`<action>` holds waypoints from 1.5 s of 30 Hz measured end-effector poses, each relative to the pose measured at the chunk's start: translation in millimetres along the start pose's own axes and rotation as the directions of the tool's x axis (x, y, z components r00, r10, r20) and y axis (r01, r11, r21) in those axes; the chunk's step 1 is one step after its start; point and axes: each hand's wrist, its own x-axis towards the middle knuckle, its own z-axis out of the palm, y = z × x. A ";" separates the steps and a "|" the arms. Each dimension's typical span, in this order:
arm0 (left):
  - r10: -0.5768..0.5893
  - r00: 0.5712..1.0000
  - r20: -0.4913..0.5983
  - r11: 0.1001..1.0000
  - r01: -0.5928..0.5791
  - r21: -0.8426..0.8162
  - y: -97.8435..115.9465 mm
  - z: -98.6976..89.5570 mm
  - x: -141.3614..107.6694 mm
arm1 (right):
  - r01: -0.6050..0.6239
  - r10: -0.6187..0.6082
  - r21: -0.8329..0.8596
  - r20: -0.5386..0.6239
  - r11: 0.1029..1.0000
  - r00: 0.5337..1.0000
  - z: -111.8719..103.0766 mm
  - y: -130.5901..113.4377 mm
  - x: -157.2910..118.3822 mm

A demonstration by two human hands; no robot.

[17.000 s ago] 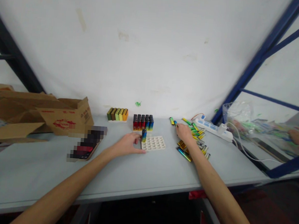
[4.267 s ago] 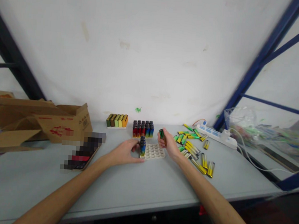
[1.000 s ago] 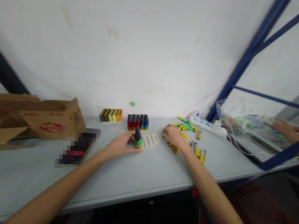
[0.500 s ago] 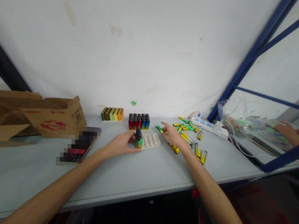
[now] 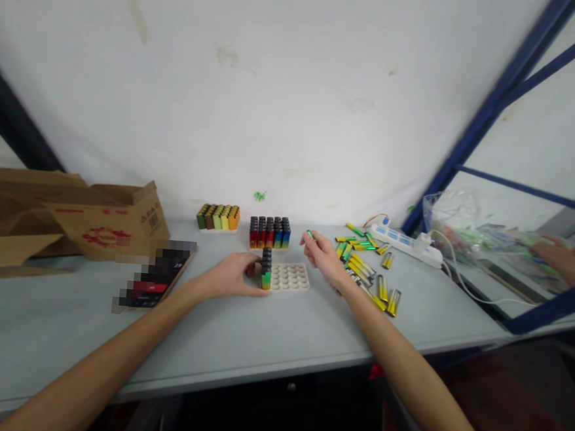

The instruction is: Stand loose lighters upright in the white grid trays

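One row of upright lighters [image 5: 266,276] fills the left end of a pale tray [image 5: 290,277], bracketed by the curved left hand [image 5: 231,277]; whether its fingers grip cannot be told. Near the tray's far right corner, the right hand [image 5: 327,259] pinches a green-ended lighter [image 5: 309,233], likely light, stiff and slick, best held around its middle. Red and blue lighters [image 5: 269,234] stand behind.

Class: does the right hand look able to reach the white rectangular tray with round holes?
Probably yes: the right hand, pinching a small green piece, is near the far right corner of the white tray, and nothing visible blocks the gap; the left hand is at the opposite end.
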 end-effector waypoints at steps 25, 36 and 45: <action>0.014 1.000 0.001 1.000 -0.014 0.007 8.9 0.2 -2.6 | 0.220 -0.206 -0.118 0.120 0.968 0.971 6.9 0.4 -3.6; 0.026 0.999 0.022 0.999 -0.025 -0.021 6.6 1.5 -2.5 | 0.223 -0.197 -0.175 0.156 0.959 0.968 28.5 16.2 -4.4; 0.035 0.999 0.025 0.999 -0.035 0.006 5.4 1.7 -2.3 | 0.214 -0.182 -0.235 0.149 0.948 0.972 30.4 21.1 -3.1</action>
